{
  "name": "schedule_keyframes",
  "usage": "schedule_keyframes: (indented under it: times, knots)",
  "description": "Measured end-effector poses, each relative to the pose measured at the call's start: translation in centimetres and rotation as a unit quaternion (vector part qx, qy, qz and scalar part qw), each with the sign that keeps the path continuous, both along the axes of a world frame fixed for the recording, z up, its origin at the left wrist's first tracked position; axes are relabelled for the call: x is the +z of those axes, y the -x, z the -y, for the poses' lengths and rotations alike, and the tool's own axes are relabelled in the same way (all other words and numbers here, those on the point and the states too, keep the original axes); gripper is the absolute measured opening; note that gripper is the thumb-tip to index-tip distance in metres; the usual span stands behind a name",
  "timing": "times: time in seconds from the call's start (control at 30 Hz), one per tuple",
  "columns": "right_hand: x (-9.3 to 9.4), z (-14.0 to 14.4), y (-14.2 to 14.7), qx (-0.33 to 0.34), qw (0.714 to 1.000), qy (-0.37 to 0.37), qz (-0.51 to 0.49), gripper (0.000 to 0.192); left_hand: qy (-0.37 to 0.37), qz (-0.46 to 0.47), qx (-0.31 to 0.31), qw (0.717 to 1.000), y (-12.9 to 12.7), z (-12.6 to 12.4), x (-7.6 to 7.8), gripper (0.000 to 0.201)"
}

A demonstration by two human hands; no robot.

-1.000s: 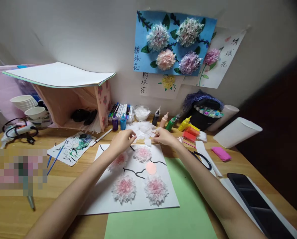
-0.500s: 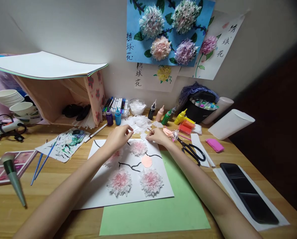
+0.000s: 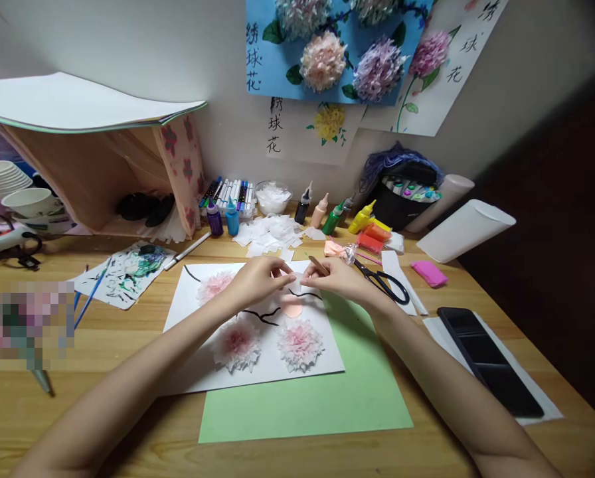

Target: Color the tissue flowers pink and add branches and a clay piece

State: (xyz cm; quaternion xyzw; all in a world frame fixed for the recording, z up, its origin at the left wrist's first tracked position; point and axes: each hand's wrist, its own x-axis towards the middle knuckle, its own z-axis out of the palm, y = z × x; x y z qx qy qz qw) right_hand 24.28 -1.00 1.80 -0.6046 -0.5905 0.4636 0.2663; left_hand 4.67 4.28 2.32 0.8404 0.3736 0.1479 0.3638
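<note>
While pinched shut, hands [image 3: 297,279] on tissue piece [image 3: 291,271]

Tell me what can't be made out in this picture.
- Head view: what the left hand and right hand pinch between them, small and covered by fingers.
- A fourth paper flower on the white sheet, behind the hands.
- A pixelated patch at the left.
- The blue poster, cut off by the top edge.

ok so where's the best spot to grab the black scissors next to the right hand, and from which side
Probably by the looped handles of the black scissors, which lie flat on the table and point toward the near right. The closed blades point up-left toward the right hand. Come from above on the right, over bare wood, and slip fingers into the loops; the blade end is crowded by paper scraps.
</note>
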Motion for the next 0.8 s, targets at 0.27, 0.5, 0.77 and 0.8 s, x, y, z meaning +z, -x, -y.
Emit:
schedule_keyframes:
  times: [0.27, 0.5, 0.77, 0.8]
  knots:
    - [-0.8, 1.0, -0.6, -0.055, 0.996, -0.017, -0.068, 0.049, 0.025, -0.019, -0.009, 0.999, -0.4, 0.8, -0.4, 0.023]
    - [0.1, 1.7, -0.7, -0.122, 0.965, -0.21, -0.099, 0.052, 0.027, -0.026, 0.003, 0.999, -0.7, 1.3, -0.7, 0.017]
    - [-1.6, 2.7, 0.7, -0.044, 0.962, -0.266, -0.035, 0.047, -0.044, -0.053, 0.008, 0.998, -1.0, 1.6, -1.2, 0.017]
    - [-1.7, 2.8, 0.8, -0.037, 0.961, -0.274, -0.023, 0.047, -0.049, -0.058, 0.008, 0.997, -1.0, 1.6, -1.3, 0.017]
